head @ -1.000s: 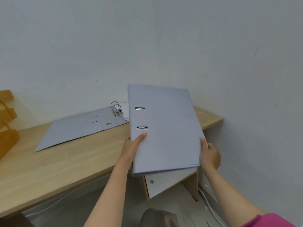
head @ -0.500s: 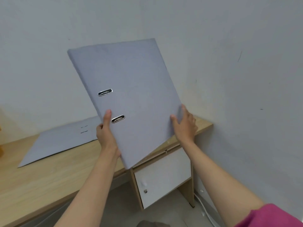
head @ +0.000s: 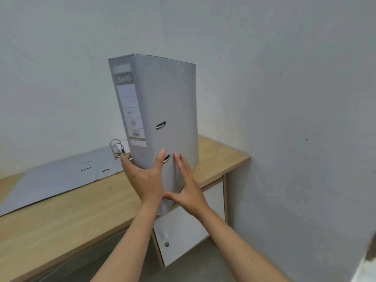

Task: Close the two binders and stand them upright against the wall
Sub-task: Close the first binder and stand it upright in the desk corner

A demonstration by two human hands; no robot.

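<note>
Gripping the closed binder (head: 162, 110) low around its spine, the left hand (head: 145, 180) holds it upright in the air above the desk's (head: 67, 218) front edge. The right hand (head: 188, 190) lies flat, fingers spread, on its cover. At 9 o'clock the open binder (head: 61, 178) lies flat, rings up. Bare desk runs toward 2 o'clock along the wall (head: 284, 119).

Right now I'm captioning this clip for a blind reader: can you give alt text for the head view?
Two bare hands hold a closed grey binder upright above a wooden desk, spine toward the camera: the left hand grips its lower spine, the right hand lies flat on its cover. Behind it, a second grey binder lies open on the desk by the white wall.
</note>
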